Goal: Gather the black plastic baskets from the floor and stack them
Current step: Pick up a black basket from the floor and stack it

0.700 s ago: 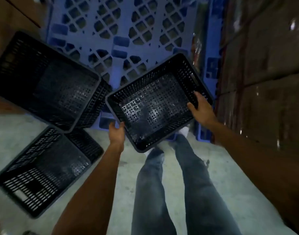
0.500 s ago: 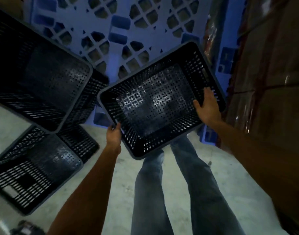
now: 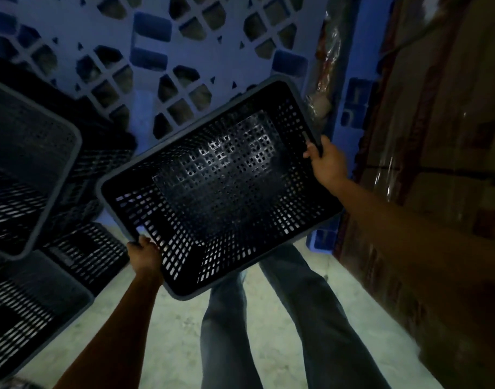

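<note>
Both hands carry one black basket (image 3: 221,186) in the air before the blue pallet (image 3: 162,51). The left grip (image 3: 145,256) clasps its near rim, the right grip (image 3: 327,161) its far rim. Two more baskets (image 3: 30,169) sit left of it.

A held basket (image 3: 221,186) hangs above the person's legs (image 3: 268,327). Two more baskets (image 3: 27,169) lie to its left, a pallet (image 3: 156,46) behind it, boxes (image 3: 443,153) to its right.
</note>
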